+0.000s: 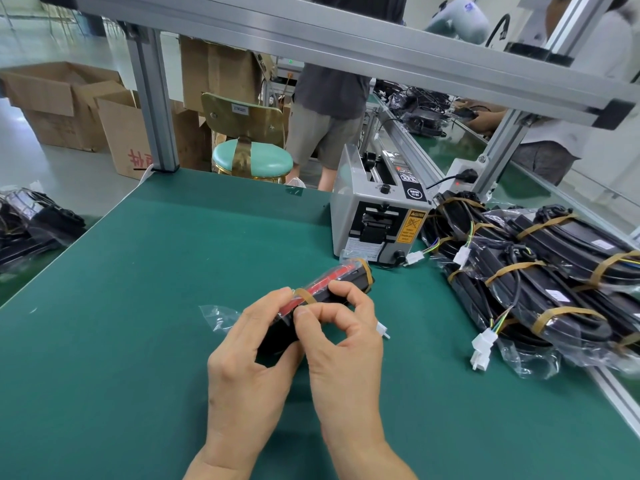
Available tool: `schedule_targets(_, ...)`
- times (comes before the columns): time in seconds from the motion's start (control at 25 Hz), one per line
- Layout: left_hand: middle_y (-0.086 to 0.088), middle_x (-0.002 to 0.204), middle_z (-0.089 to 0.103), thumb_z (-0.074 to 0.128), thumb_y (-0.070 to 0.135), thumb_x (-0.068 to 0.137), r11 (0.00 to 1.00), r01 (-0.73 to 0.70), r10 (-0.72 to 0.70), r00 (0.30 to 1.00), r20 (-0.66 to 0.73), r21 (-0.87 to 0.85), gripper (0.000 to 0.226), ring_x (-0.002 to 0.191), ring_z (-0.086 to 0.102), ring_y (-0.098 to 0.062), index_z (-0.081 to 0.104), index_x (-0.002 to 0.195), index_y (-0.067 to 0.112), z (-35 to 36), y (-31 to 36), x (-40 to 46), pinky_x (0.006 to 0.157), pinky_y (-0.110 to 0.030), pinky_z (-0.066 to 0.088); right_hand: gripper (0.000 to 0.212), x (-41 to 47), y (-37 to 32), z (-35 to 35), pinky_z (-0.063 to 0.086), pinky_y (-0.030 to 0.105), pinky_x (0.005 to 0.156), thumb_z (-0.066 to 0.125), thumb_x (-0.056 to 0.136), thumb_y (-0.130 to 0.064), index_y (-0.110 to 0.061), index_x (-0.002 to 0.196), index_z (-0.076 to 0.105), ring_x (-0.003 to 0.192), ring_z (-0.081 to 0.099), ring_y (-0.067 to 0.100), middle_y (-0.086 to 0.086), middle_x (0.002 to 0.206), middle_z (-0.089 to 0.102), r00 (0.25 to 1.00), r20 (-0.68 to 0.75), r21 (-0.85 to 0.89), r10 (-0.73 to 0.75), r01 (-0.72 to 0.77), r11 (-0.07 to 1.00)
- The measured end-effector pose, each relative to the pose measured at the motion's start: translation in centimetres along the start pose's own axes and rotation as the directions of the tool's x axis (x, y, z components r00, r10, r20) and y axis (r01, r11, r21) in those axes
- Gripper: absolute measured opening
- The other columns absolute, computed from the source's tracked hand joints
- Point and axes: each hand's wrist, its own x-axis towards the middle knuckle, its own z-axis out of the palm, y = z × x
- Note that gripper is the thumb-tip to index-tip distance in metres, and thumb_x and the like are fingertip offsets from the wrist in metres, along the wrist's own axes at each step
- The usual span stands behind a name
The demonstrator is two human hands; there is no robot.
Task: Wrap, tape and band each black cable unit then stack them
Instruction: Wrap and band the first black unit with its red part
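A black cable unit (337, 282) with a red strip, wrapped in clear plastic, is held over the green table (156, 271). My left hand (249, 348) grips its near end from the left. My right hand (341, 337) curls round it from the right, and its thumb and forefinger pinch a tan rubber band (306, 296) that sits near the middle. A second tan band circles the far end. A white connector (382, 330) sticks out beside my right hand. A stack of banded, bagged units (540, 275) lies at the right.
A grey tape dispenser machine (377, 220) stands behind the unit. More bagged black units (31, 223) lie at the far left edge. A stool (251, 161), cardboard boxes (65, 102) and people standing are beyond the table. An aluminium frame (152, 98) crosses overhead.
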Motion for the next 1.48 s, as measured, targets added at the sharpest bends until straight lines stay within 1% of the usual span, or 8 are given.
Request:
schedule_targets(0.48, 0.013, 0.112, 0.065, 0.079, 0.002, 0.065, 0.999, 0.040, -0.040, 0.999, 0.008, -0.007, 0.054, 0.103, 0.061, 0.001, 0.063, 0.112, 0.024, -0.1, 0.2, -0.1, 0.090, -0.007, 0.041, 0.018, -0.2, 0.3, 0.6, 0.046, 0.039, 0.098, 0.073, 0.077, -0.013, -0.023, 0.062, 0.068, 0.116, 0.052, 0.005, -0.030, 0.109, 0.050, 0.998, -0.060, 0.045, -0.001, 0.004, 0.999)
schedule_targets(0.8, 0.010, 0.112, 0.067, 0.079, -0.017, 0.060, 0.998, 0.054, -0.053, 0.998, 0.030, -0.023, 0.064, 0.102, 0.063, -0.002, 0.066, 0.111, 0.018, -0.1, -0.1, -0.3, 0.090, -0.013, 0.045, 0.018, -0.4, 0.6, 1.1, 0.041, 0.004, 0.072, 0.072, 0.075, -0.013, -0.024, 0.062, 0.067, 0.112, 0.051, -0.003, -0.036, 0.106, 0.047, 0.995, -0.096, 0.074, 0.011, -0.004, 0.997)
schedule_targets(0.92, 0.009, 0.112, 0.066, 0.081, -0.015, 0.060, 0.998, 0.044, -0.043, 0.998, 0.044, -0.033, 0.062, 0.102, 0.063, -0.003, 0.066, 0.111, 0.017, -0.1, -0.1, -0.4, 0.090, -0.013, 0.045, 0.018, -0.4, 0.6, 1.4, 0.041, 0.005, 0.071, 0.072, 0.074, -0.009, -0.021, 0.063, 0.065, 0.106, 0.054, -0.002, -0.032, 0.107, 0.049, 0.993, -0.119, 0.089, 0.018, -0.008, 0.996)
schedule_targets(1.04, 0.010, 0.112, 0.066, 0.081, 0.000, 0.063, 0.999, 0.023, -0.021, 0.999, 0.041, -0.049, 0.053, 0.101, 0.063, -0.003, 0.066, 0.111, 0.016, -0.1, 0.0, -0.3, 0.089, -0.010, 0.043, 0.032, -0.4, 0.6, 1.6, 0.042, 0.008, 0.076, 0.070, 0.072, -0.001, -0.029, 0.083, 0.060, 0.100, 0.055, 0.004, -0.010, 0.109, 0.056, 0.984, -0.179, 0.087, -0.019, 0.035, 0.996)
schedule_targets(1.16, 0.013, 0.110, 0.066, 0.073, 0.006, 0.063, 0.998, 0.012, -0.010, 0.999, 0.035, -0.055, 0.050, 0.100, 0.062, 0.000, 0.065, 0.111, 0.018, -0.1, 0.2, -0.2, 0.088, -0.007, 0.042, 0.036, -0.3, 0.5, 1.7, 0.049, 0.032, 0.088, 0.066, 0.069, -0.013, -0.040, 0.090, 0.057, 0.102, 0.055, 0.016, -0.002, 0.108, 0.057, 0.989, -0.146, 0.129, 0.022, -0.003, 0.992)
schedule_targets(1.24, 0.017, 0.109, 0.066, 0.073, 0.007, 0.063, 0.997, 0.025, -0.023, 0.999, 0.031, -0.068, 0.051, 0.100, 0.061, 0.002, 0.064, 0.111, 0.020, -0.1, 0.3, -0.1, 0.087, -0.006, 0.041, 0.029, -0.3, 0.6, 1.4, 0.048, 0.042, 0.092, 0.065, 0.068, -0.019, -0.038, 0.089, 0.059, 0.104, 0.055, 0.019, -0.004, 0.107, 0.057, 0.995, -0.101, 0.160, 0.009, 0.007, 0.987)
schedule_targets(1.36, 0.016, 0.109, 0.065, 0.071, 0.007, 0.064, 0.998, 0.027, -0.026, 0.999, 0.023, -0.056, 0.050, 0.100, 0.060, 0.005, 0.064, 0.110, 0.023, 0.0, 0.3, 0.0, 0.087, -0.004, 0.040, 0.024, 0.0, 0.2, 0.5, 0.043, 0.034, 0.095, 0.069, 0.070, -0.023, -0.036, 0.086, 0.059, 0.104, 0.054, 0.005, -0.019, 0.102, 0.054, 0.994, -0.039, 0.035, -0.102, 0.104, 0.994)
schedule_targets(1.48, 0.022, 0.108, 0.066, 0.077, 0.010, 0.062, 0.997, 0.063, -0.062, 0.998, 0.024, -0.048, 0.055, 0.102, 0.060, 0.004, 0.064, 0.109, 0.034, -0.3, 0.3, 0.3, 0.089, -0.005, 0.039, 0.024, 1.0, 0.1, -0.2, 0.037, 0.042, 0.101, 0.074, 0.075, -0.024, -0.038, 0.086, 0.058, 0.102, 0.053, 0.003, -0.022, 0.098, 0.053, 0.994, 0.022, -0.055, -0.108, 0.109, 0.992)
